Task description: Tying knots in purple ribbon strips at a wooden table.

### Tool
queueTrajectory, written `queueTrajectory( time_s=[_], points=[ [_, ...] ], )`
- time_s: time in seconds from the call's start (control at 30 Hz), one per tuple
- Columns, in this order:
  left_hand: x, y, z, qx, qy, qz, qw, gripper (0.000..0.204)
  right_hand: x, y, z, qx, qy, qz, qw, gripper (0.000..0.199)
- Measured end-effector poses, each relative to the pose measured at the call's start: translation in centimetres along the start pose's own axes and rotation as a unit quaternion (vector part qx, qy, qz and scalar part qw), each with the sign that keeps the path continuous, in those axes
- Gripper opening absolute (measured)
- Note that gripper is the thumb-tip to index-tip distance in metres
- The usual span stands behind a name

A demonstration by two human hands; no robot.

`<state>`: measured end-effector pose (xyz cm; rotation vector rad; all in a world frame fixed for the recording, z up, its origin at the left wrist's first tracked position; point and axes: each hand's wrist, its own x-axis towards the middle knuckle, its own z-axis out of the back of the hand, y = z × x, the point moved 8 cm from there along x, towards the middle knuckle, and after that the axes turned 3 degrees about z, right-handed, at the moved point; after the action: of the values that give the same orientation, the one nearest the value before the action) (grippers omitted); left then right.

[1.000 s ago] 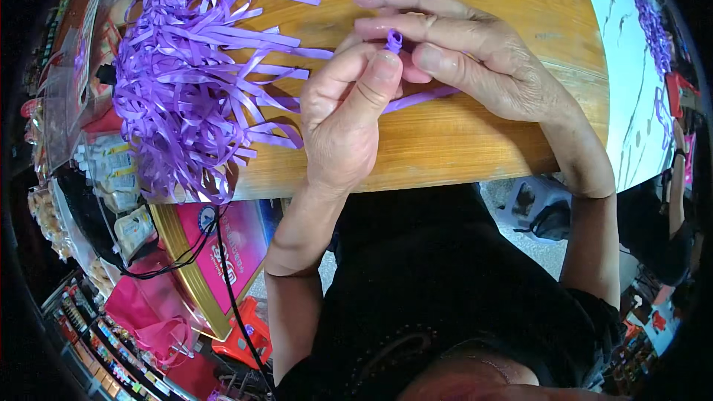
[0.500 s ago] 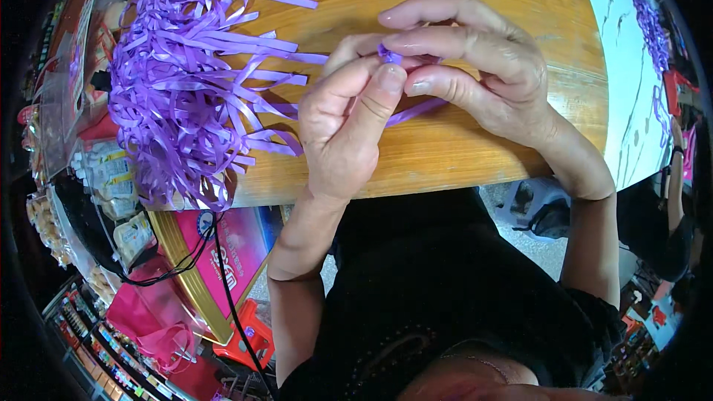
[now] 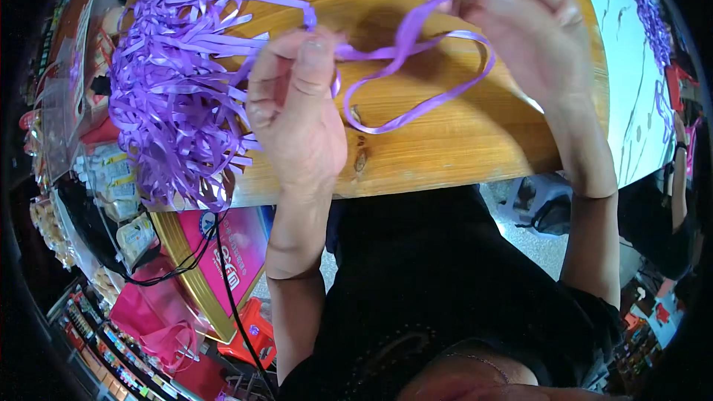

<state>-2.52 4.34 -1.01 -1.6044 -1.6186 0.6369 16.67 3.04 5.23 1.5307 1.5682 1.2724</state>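
A narrow purple satin ribbon (image 3: 425, 109) runs in a loose loop between my hands, over the wooden table. My left hand (image 3: 301, 108) pinches it between thumb and fingers, close to the right edge of a large pile of purple ribbons (image 3: 174, 89). Further back and to the right, my right hand (image 3: 531, 33) is closed on the ribbon's other part, where a darker purple bit shows at the fingertips. Motion blurs the right fingers, and the exact spot of their grip is partly hidden.
The wooden table (image 3: 445, 160) has a curved right side, with a white marbled surface (image 3: 620, 111) beyond bearing another purple ribbon bunch (image 3: 650, 26). Left of the table are plastic packages (image 3: 119, 186), black cables (image 3: 217, 252) and a gold-framed pink board (image 3: 230, 252). Another person's arm (image 3: 677, 178) is at far right.
My hands have parted: the left moved left and slightly nearer me, the right went back and to the right. A ribbon length now stretches and loops between them.
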Motion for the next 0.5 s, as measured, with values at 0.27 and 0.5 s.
queueTrajectory(
  time_s=[0.27, 0.5],
  points=[
    [1.0, -1.7, -2.6, -0.009, 0.085, -0.011, 0.996, 0.012, -0.2, 0.6, 2.2, 0.039, -0.091, -0.073, 0.992, 0.009],
    [0.8, -0.1, -1.2, -0.031, 0.057, 0.106, 0.992, 0.019, 0.2, 2.2, 2.3, -0.082, -0.116, 0.042, 0.989, 0.010]
  ],
)
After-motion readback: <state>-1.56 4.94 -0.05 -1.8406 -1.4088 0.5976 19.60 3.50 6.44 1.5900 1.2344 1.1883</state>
